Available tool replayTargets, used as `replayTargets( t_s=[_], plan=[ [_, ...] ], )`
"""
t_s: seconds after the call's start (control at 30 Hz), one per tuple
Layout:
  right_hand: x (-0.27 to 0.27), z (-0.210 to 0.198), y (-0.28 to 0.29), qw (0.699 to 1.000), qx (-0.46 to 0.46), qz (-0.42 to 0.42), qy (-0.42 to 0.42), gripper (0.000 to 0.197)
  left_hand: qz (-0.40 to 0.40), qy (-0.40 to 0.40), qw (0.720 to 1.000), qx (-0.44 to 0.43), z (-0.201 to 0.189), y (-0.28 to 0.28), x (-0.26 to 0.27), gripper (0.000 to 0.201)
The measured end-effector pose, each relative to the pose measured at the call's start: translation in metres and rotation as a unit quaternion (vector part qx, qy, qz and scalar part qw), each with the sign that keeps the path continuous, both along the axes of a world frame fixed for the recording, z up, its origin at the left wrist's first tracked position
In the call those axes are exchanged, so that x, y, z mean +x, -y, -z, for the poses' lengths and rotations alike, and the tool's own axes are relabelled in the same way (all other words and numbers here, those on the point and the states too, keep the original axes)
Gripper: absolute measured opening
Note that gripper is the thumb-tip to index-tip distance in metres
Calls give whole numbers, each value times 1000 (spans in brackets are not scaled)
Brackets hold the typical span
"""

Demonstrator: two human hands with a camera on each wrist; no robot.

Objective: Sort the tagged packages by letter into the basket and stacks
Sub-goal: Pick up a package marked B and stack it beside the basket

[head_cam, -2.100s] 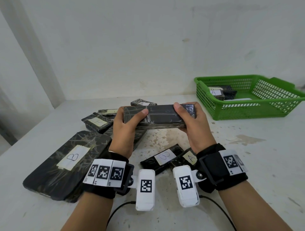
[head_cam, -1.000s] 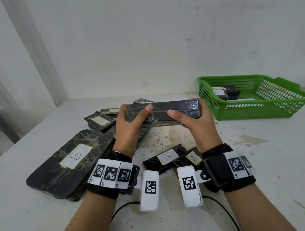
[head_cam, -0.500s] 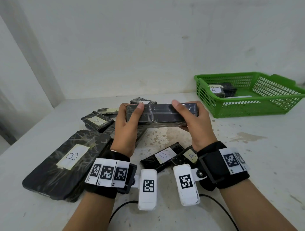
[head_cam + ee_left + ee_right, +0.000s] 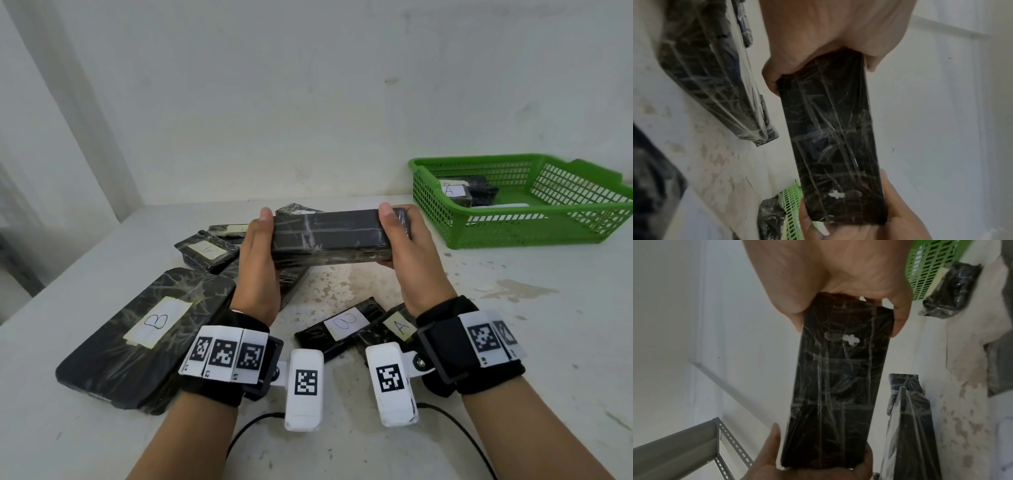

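Note:
A long black wrapped package (image 4: 329,236) hangs level above the table, gripped at both ends. My left hand (image 4: 258,260) clasps its left end and my right hand (image 4: 407,246) its right end, thumbs on top. No letter tag shows on it in any view; the left wrist view shows its dark wrapped face (image 4: 834,146), as does the right wrist view (image 4: 838,382). A green basket (image 4: 513,236) at the right rear holds a package tagged A (image 4: 455,192). A large flat package tagged B (image 4: 150,332) lies at the left.
Small packages tagged B (image 4: 342,323) and A (image 4: 399,327) lie between my wrists. More black packages, one tagged A (image 4: 205,251), are heaped behind my left hand. A white wall stands close behind the stained white table (image 4: 513,325). A metal shelf frame (image 4: 694,443) shows in the right wrist view.
The package has been turning between my hands, and my thumbs have shifted along its top edge. It stays at about the same height above the pile.

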State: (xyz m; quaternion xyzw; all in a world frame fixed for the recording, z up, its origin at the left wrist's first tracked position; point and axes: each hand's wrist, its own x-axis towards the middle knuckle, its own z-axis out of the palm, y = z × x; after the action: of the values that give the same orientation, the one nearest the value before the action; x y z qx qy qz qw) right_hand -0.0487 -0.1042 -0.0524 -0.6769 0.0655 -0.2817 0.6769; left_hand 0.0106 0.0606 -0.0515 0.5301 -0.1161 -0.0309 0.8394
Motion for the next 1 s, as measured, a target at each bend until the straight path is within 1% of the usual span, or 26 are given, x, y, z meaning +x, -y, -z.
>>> replayTargets(
  t_s=[0.07,0.1,0.13,0.2,0.27,0.37,0.43,0.5,0.53,0.57,0.63,0.67,0.73,0.8,0.87,1.0],
  plan=[
    [-1,-2,0,1000,-1,-6,2,27,-3,17,1000,20,-3,1,-1,52],
    [-1,-2,1,1000,1,-11,1,27,0,22,999,23,-2,0,2,37],
    [-2,-3,1,1000,1,-17,-3,28,5,23,1000,19,1,-1,5,28],
    [-1,-3,0,999,-4,-27,-18,31,4,8,1000,5,3,-2,8,23],
    [-1,-3,-2,999,-4,-29,-24,30,0,3,1000,-7,4,-2,10,22],
    [-1,-4,-2,999,24,-25,-19,22,-5,28,999,-22,5,-1,10,24],
    [0,-4,0,997,61,-36,-24,19,-6,55,998,-33,5,-2,9,19],
    [2,-4,1,992,92,-63,-52,34,-6,83,996,-39,4,-5,9,21],
    [2,-4,1,989,109,-77,-69,39,-8,91,995,-39,3,-6,8,20],
    [2,-4,0,985,126,-89,-82,37,-10,95,995,-38,3,-8,9,16],
    [2,-5,-1,980,154,-94,-82,25,-13,87,996,-34,3,-9,9,7],
    [2,-4,-1,979,166,-88,-74,23,-18,75,997,-29,3,-10,9,11],
    [4,-3,1,978,185,-76,-55,27,-38,42,998,-24,2,-10,7,34],
    [4,-4,2,975,203,-80,-41,28,-51,23,998,-21,4,-9,8,49],
    [3,-4,4,974,208,-81,-35,31,-58,17,998,-8,4,-5,9,55],
    [0,-4,4,975,197,-98,-32,38,-66,4,997,26,6,-5,11,57]
  ],
)
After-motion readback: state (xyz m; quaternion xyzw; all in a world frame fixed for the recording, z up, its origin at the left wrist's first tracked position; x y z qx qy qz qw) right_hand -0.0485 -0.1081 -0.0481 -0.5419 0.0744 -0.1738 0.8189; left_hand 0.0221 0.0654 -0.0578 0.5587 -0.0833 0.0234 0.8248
